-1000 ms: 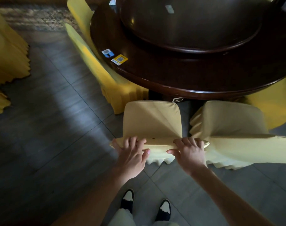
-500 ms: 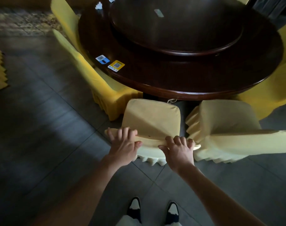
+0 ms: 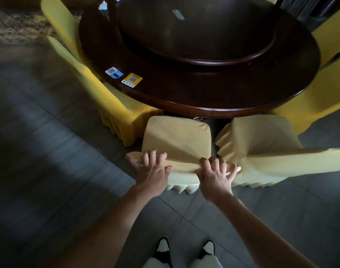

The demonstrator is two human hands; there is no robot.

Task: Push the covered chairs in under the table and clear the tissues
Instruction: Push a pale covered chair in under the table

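Observation:
A chair in a pale yellow cover [image 3: 177, 137] stands in front of me, its seat's front edge right at the rim of the round dark wooden table [image 3: 213, 97]. My left hand [image 3: 152, 170] grips the left end of the chair's top rail, fingers curled over it. My right hand [image 3: 215, 174] grips the right end the same way. A second covered chair [image 3: 262, 144] stands to the right, farther out from the table. White crumpled tissues [image 3: 103, 5] lie on the table's far left edge.
Brighter yellow covered chairs stand at the table's left [image 3: 107, 101] and right [image 3: 320, 93]. A raised turntable [image 3: 196, 29] fills the table's centre, with two QR code stickers [image 3: 124, 76] near the left rim. Dark tiled floor [image 3: 49, 171] spreads to the left. My shoes [image 3: 184, 248] show below.
The chair has slid forward toward the table with both hands on its top rail; its seat now reaches the table's rim. More of the far table edge and the tissues came into view.

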